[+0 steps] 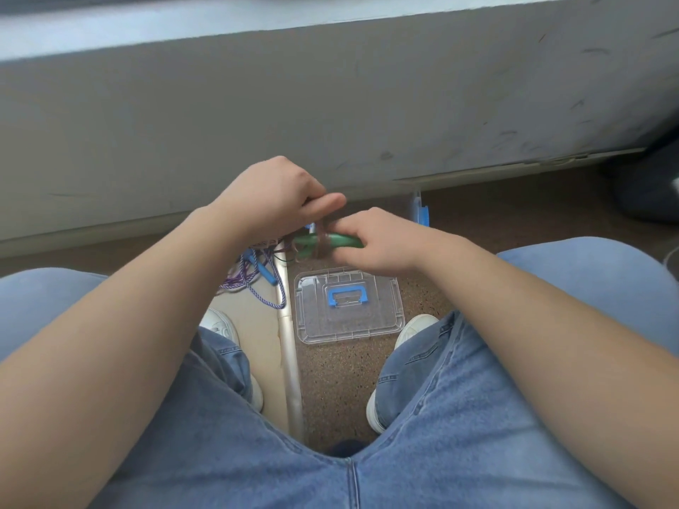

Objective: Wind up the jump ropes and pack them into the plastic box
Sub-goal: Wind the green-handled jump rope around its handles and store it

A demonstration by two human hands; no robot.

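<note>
Floor [338, 380] between the feet carries the clear lid [349, 306]. Left of it, the purple rope [253, 277] lies loose. Above them, the right hand [382, 247] grips the green handles [341, 241], and the left hand [272, 200] pinches the brown cord [322, 238] wound round them. The handles lie level, long axis left to right, free ends pointing left. If the pinch slackens, the wraps would likely spring off and unwind. No box is clearly seen.
</note>
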